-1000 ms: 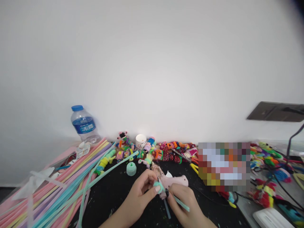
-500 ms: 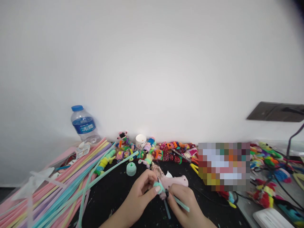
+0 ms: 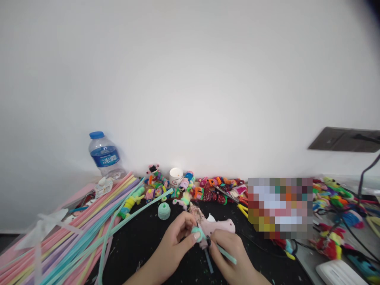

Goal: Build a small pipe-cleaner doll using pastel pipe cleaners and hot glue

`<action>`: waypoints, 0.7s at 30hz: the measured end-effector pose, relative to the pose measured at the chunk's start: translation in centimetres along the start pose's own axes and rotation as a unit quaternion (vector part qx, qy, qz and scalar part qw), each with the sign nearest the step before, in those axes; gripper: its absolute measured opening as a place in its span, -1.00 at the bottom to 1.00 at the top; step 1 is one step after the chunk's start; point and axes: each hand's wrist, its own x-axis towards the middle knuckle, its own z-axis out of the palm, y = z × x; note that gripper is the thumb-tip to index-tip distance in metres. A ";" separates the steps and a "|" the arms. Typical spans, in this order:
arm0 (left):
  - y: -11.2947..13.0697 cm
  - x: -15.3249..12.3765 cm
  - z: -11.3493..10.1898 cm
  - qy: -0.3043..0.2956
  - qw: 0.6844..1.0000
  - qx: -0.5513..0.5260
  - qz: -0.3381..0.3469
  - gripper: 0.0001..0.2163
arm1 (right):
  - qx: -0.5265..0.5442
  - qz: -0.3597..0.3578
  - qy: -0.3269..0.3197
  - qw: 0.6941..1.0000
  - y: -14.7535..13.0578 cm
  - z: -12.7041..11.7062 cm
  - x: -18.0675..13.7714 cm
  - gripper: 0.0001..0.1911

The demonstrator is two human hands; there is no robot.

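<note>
My left hand (image 3: 181,239) pinches a small mint-green coil (image 3: 197,233) wound from pipe cleaner. Close beside it, my right hand (image 3: 230,251) is closed on a mint-green pipe cleaner (image 3: 227,255), whose tail sticks out below the fingers. A small black spot shows at the right fingertips; I cannot make out what it is. Just behind both hands lies a pale pink glue gun (image 3: 221,226), its nozzle end stained brown, with a translucent glue stick (image 3: 209,261) poking out toward me. Another mint-green coil (image 3: 164,211) stands on the black mat (image 3: 136,237) to the left.
Bundles of pastel pipe cleaners (image 3: 68,237) cover the left side, near a water bottle (image 3: 105,154). Several fuzzy pipe-cleaner figures (image 3: 208,194) and a paper cup (image 3: 176,176) line the wall. Scissors with orange-yellow handles (image 3: 242,209), cables and a white device (image 3: 338,273) lie to the right.
The mint-green coil has turned slightly in my left fingers. Both hands otherwise keep nearly the same place.
</note>
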 end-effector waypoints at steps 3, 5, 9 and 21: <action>0.0 0.0 0.0 0.001 1.000 0.002 0.001 -0.91 | 0.007 0.007 0.001 1.000 -0.1 -0.1 0.1 -0.74; 0.1 0.0 0.0 0.002 1.000 0.004 0.002 -0.91 | 0.013 0.007 0.002 1.000 -0.1 -0.1 0.1 -0.74; 0.1 0.1 0.0 0.001 1.000 0.004 0.004 -0.91 | 0.020 0.010 -0.004 1.000 0.0 -0.1 0.1 -0.75; 0.1 0.0 -0.1 -0.001 1.000 0.004 0.012 -0.91 | 0.032 0.039 -0.032 0.998 0.0 -0.1 -0.2 -0.74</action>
